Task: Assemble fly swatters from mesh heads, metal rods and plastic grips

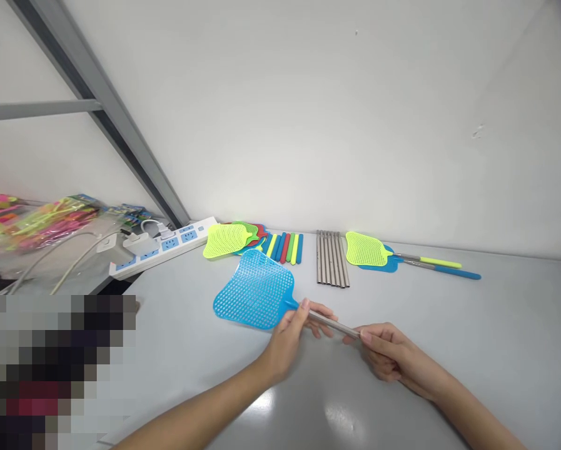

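A blue fly swatter head (256, 290), perforated like a mesh, is tilted above the table, its neck joined to a metal tube (334, 324). My left hand (292, 334) grips where the neck meets the tube, thumb on top. At the tube's other end, my right hand (384, 350) pinches it between thumb and fingers. Behind them lie a row of bare metal tubes (331, 259), several coloured handle sleeves (284, 248) and a pile of swatter heads (226, 240), yellow-green on top. Two whole fly swatters (367, 250), yellow and blue, overlap on the right.
A white power strip (167, 247) with plugs and cables runs along the table's left edge. Beyond it are plastic bags of colourful items (59, 222). A wall (331, 125) rises behind the grey table (505, 337); a metal frame (97, 106) stands at left.
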